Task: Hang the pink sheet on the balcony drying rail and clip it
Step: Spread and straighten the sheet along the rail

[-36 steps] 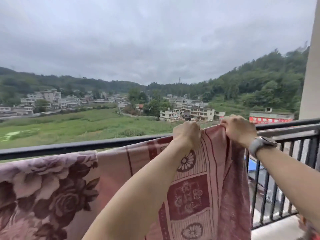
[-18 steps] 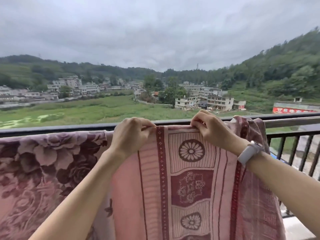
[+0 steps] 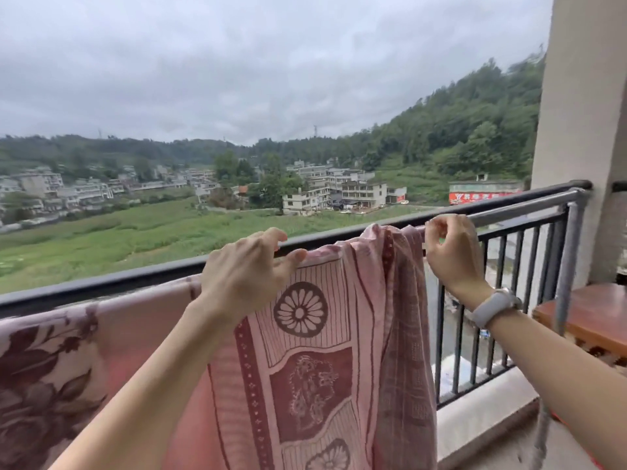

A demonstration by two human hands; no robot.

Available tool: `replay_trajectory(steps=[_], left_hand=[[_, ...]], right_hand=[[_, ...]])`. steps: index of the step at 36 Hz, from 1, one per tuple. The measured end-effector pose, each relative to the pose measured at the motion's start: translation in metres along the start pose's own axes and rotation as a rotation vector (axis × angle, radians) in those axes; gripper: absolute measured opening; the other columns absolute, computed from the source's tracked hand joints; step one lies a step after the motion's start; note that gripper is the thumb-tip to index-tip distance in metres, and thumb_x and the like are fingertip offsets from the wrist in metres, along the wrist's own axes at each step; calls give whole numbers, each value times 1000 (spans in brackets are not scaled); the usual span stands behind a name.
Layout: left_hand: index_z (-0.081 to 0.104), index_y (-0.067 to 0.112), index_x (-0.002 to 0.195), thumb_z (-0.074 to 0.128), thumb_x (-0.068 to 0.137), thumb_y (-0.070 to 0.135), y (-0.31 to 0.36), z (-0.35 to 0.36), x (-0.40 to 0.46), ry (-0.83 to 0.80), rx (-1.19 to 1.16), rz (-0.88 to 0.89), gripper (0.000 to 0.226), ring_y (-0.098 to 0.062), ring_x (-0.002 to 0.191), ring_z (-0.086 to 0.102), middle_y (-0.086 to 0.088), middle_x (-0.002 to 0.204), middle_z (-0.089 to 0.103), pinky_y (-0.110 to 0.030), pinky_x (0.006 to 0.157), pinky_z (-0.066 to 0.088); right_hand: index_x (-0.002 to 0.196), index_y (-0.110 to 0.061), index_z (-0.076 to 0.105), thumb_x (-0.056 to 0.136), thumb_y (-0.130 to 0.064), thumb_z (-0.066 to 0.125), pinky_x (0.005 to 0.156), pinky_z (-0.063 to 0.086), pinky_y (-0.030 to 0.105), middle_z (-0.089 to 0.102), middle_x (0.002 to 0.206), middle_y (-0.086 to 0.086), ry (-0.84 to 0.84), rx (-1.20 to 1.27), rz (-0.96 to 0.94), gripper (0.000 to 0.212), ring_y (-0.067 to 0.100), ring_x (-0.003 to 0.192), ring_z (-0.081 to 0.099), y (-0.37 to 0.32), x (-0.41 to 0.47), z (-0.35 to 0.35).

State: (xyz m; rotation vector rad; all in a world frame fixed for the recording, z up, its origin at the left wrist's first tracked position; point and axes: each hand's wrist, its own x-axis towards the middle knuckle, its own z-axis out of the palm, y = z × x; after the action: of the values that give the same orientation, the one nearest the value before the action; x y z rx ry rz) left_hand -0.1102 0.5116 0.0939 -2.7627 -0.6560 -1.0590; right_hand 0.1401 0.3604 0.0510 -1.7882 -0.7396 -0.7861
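The pink sheet (image 3: 315, 361), patterned with dark red flowers and panels, hangs over the grey drying rail (image 3: 515, 212) just inside the black balcony railing (image 3: 101, 283). Its right part is bunched into folds. My left hand (image 3: 244, 269) sits on the sheet's top edge, with the thumb in front and the fingers curled over the top. At the sheet's bunched right end, my right hand (image 3: 451, 252), a watch on its wrist, pinches thumb and forefinger against the cloth by the rail.
A pink blanket with a dark rose print (image 3: 40, 374) hangs on the rail to the left, touching the sheet. A wooden table (image 3: 590, 317) stands at the right under a beige pillar (image 3: 583, 130). Bare rail runs from my right hand to the pillar.
Both hands have slid to the right along the rail. My right hand now sits at the sheet's right end, and that end is more bunched.
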Motion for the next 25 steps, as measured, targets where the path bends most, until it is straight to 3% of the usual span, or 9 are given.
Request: replay_trajectory(steps=[2,5,8,11,12,15,17,20,25], left_hand=[[44,21,128,38,88,57,22,9,8,43,31,43,54,-21,93,63,0,120,61,-33,70,48],[46,21,127,38,90,54,62,31,21,15,18,93,50,-19,89,62,0,114,62,-32,72,45],[48,24,126,42,91,51,95,52,32,41,-14,37,45,-18,87,62,3,110,62,-29,69,44],[55,22,120,49,90,44,116,66,39,121,-18,-59,37,-21,90,62,2,110,62,-31,73,43],[56,21,118,51,90,41,121,69,41,132,-20,-86,35,-22,90,62,1,111,62,-32,74,44],[57,14,113,55,89,33,136,76,47,174,-53,-171,31,-25,91,62,-6,111,63,-38,81,46],[54,13,112,55,89,31,151,79,50,219,-80,-204,30,-25,95,62,-7,112,61,-41,87,41],[48,16,123,52,90,36,183,83,59,196,-95,-150,39,-23,102,57,-5,121,55,-43,95,37],[42,18,132,51,90,41,245,113,100,111,-14,-12,49,-24,114,51,-4,129,51,-43,98,34]], right_hand=[[87,-6,56,90,-35,53,68,34,28,60,87,12,-46,-23,116,29,27,82,53,12,0,-3],[83,-8,60,87,-49,52,64,45,33,65,79,4,-306,110,222,41,22,75,60,22,1,-6],[81,-11,66,90,-29,56,71,54,27,68,77,1,-529,423,212,23,14,75,65,22,5,-15],[83,-8,65,92,-15,52,63,50,18,64,75,1,-698,596,178,17,11,70,59,26,13,-24],[82,-9,63,94,-15,49,63,49,21,62,75,3,-740,616,185,19,12,69,56,29,17,-24],[91,-4,58,98,-20,38,77,49,47,58,85,17,-825,676,211,26,24,77,53,42,31,-24],[92,-4,54,100,-21,32,79,48,48,55,85,18,-794,714,228,30,26,78,51,54,46,-28],[83,-6,53,100,-18,29,60,39,36,48,69,8,-619,677,274,32,21,63,44,84,86,-41],[65,-14,46,97,-15,31,48,33,24,40,62,1,-439,540,373,35,14,57,39,156,158,-69]])
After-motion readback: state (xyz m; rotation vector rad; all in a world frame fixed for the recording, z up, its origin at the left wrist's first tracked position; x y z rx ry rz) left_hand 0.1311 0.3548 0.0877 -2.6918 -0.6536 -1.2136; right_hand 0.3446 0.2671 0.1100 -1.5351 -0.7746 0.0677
